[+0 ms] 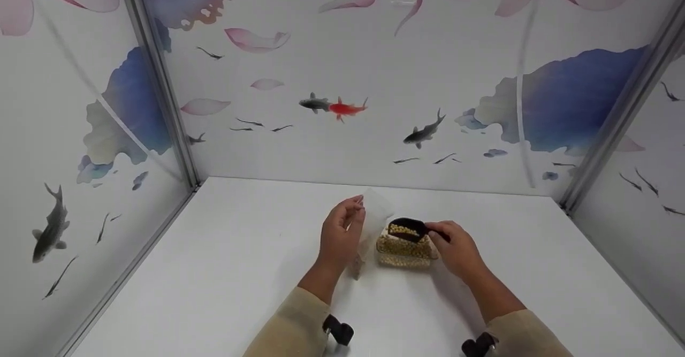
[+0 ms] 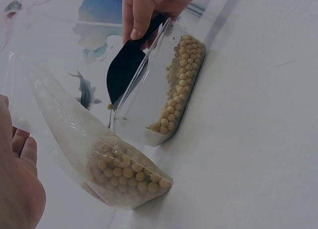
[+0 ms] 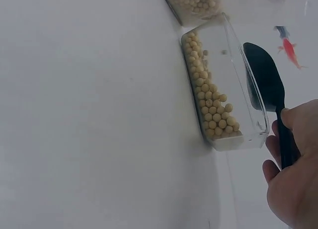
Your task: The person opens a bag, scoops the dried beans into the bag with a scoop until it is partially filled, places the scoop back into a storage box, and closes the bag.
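Note:
My left hand (image 1: 340, 235) pinches the upper edge of a clear plastic bag (image 2: 69, 114), which stands upright with yellowish soybeans (image 2: 126, 173) in its bottom. Just right of the bag sits a clear rectangular container (image 3: 241, 142), with a layer of soybeans (image 3: 212, 110) inside it. My right hand (image 1: 457, 250) grips the handle of a black scoop (image 1: 420, 229). The scoop is over the container's far side, and some soybeans lie in its bowl. In the left wrist view, one soybean (image 2: 110, 106) shows at the scoop's tip.
A white table (image 1: 225, 271) carries the bag and container. White panels (image 1: 342, 148) printed with fish, petals and leaves stand at the back and both sides, joined by grey metal posts (image 1: 160, 78).

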A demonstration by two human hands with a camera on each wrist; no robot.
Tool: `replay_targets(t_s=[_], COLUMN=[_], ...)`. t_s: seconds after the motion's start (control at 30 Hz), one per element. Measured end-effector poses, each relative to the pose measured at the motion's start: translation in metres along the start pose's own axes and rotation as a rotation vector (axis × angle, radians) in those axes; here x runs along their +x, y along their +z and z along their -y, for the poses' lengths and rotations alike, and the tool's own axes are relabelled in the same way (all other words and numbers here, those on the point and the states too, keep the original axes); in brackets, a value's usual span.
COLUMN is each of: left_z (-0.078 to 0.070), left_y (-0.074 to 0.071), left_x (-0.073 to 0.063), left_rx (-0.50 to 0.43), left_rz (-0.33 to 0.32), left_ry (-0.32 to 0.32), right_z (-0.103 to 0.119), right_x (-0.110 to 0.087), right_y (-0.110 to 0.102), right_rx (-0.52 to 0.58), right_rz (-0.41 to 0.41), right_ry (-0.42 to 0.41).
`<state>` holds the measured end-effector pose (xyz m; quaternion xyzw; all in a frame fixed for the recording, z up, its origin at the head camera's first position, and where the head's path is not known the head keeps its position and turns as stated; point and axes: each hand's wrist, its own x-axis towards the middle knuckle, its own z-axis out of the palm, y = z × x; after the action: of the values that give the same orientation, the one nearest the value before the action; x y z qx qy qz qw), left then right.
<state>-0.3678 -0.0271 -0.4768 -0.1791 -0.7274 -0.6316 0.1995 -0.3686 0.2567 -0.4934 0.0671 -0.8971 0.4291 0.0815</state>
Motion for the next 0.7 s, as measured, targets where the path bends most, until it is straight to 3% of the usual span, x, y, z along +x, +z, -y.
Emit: replay_targets(t_s=[0.33, 0.7], left_z=[-0.001, 0.0], left_y=[-0.001, 0.0], left_x=[0.0, 0.001], left_rx=[0.005, -0.005], left_rz=[0.014, 0.004], left_ry=[0.011, 0.011], right_z=[0.012, 0.051], right_x=[-0.002, -0.002], right_y=[-0.011, -0.033], right_rx=[0.022, 0.007], right_rz=[-0.044, -0.14], right_ry=[-0.029, -0.081])
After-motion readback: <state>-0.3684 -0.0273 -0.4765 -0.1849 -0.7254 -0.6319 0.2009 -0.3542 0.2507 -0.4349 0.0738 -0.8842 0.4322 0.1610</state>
